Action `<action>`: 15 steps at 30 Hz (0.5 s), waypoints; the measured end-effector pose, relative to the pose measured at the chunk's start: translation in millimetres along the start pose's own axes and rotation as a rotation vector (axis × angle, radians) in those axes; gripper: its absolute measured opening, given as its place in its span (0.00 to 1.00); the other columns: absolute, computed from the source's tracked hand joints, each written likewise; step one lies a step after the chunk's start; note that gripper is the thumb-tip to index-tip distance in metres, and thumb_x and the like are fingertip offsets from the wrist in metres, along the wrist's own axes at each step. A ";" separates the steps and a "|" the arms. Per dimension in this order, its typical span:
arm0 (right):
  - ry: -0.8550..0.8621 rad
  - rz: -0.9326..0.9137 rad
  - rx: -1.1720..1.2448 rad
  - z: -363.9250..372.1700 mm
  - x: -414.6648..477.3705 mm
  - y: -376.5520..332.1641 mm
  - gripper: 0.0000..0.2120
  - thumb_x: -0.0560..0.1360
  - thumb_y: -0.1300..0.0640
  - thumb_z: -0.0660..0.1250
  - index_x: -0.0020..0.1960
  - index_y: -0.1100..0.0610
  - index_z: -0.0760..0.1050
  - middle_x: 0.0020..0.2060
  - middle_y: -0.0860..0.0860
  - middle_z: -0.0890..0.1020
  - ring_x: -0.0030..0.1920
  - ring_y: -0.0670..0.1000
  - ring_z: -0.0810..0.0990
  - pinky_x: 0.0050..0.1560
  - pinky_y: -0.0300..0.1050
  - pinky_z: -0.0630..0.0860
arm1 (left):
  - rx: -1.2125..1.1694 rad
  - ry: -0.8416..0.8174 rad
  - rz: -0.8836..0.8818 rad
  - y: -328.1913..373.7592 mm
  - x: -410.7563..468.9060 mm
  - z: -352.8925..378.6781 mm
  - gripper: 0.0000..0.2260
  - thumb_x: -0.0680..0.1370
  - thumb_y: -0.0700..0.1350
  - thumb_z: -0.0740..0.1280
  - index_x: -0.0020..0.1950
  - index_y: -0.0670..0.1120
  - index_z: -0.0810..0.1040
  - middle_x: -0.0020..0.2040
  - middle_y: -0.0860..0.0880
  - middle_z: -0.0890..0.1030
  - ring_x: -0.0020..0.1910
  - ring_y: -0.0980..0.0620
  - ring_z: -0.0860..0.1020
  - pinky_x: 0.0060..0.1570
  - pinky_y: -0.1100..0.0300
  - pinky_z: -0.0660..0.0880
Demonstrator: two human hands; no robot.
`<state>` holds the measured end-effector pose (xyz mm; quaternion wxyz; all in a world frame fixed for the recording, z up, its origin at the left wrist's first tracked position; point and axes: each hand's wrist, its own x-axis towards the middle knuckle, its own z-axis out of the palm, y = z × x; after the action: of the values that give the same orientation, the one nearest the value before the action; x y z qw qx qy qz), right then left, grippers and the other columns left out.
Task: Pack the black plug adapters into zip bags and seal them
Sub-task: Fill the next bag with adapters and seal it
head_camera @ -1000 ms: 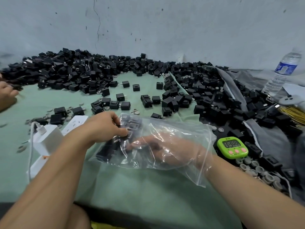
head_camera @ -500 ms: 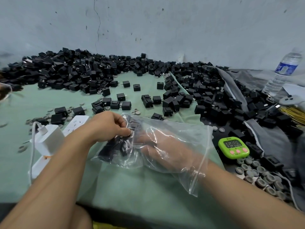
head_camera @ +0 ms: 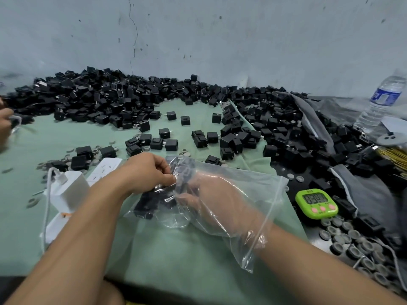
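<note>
**Item 1: zip bag** (head_camera: 237, 186). Clear, lying on the green cloth (head_camera: 66, 137) directly in front of the person. The mouth faces right, and the zip strip rings the right forearm, unsealed.

**Contents: bagged adapters** (head_camera: 147, 208). A small black cluster pushed to the closed left end. The count cannot be read through the film.

**Item 2: right hand** (head_camera: 220, 203). Inside the bag up to the wrist, with the fingers directed at the cluster. Probable purpose is seating pieces deep, so the mouth has slack for sealing. Glare covers the fingertips, so whether they hold an adapter cannot be told.

**Item 3: left hand** (head_camera: 147, 172). Outside the bag, with thumb and fingers pinching the film at its upper edge beside the cluster. Probable purpose is anchoring the bag against the push from within.

**Item 4: loose adapters** (head_camera: 99, 100). Heaped along the wall, with strays scattered on the cloth within reach. This stock is not yet packed.

**Item 5: surroundings.**
- White power strip (head_camera: 103, 170), just left of the left hand.
- Green timer (head_camera: 317, 203), just right of the bag.
- Grey caps (head_camera: 352, 236), below the timer.
- Water bottle (head_camera: 381, 104), far right.
- 1 other person's hand (head_camera: 4, 126), at the left edge.
</note>
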<state>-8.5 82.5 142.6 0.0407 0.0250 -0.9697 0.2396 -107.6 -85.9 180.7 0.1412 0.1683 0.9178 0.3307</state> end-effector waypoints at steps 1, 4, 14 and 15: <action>0.007 -0.024 -0.009 0.2 -0.5 2.4 0.19 0.80 0.41 0.63 0.50 0.57 0.79 0.45 0.55 0.81 0.46 0.57 0.80 0.53 0.57 0.80 | -0.004 -0.001 0.005 0.0 -0.4 -0.4 0.06 0.70 0.47 0.80 0.38 0.49 0.84 0.30 0.54 0.81 0.31 0.53 0.75 0.37 0.59 0.72; 0.140 -0.268 -0.165 1.6 -10.6 1.3 0.19 0.79 0.44 0.58 0.58 0.54 0.82 0.49 0.50 0.82 0.41 0.41 0.76 0.62 0.29 0.72 | -0.021 -0.019 0.013 -0.3 -3.9 -3.8 0.07 0.69 0.43 0.80 0.38 0.54 0.85 0.32 0.52 0.81 0.33 0.52 0.76 0.40 0.57 0.73; -0.145 -0.204 -0.293 2.0 -11.9 16.3 0.26 0.83 0.54 0.61 0.79 0.44 0.59 0.67 0.49 0.74 0.43 0.48 0.80 0.29 0.38 0.72 | -0.024 -0.016 -0.005 -3.0 -6.5 -9.1 0.17 0.74 0.38 0.75 0.56 0.57 0.80 0.56 0.53 0.79 0.51 0.49 0.81 0.55 0.51 0.79; -0.153 -0.193 -0.280 1.2 -12.2 14.5 0.26 0.83 0.54 0.61 0.78 0.41 0.59 0.66 0.49 0.74 0.41 0.47 0.80 0.28 0.39 0.74 | -0.031 -0.049 -0.004 -2.5 -7.6 -9.7 0.19 0.73 0.39 0.75 0.59 0.57 0.79 0.58 0.53 0.78 0.51 0.49 0.81 0.56 0.51 0.79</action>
<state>2.5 95.1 133.7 -0.0075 0.1302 -0.9869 0.0947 -104.8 -96.2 187.4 0.1667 0.1723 0.9092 0.3403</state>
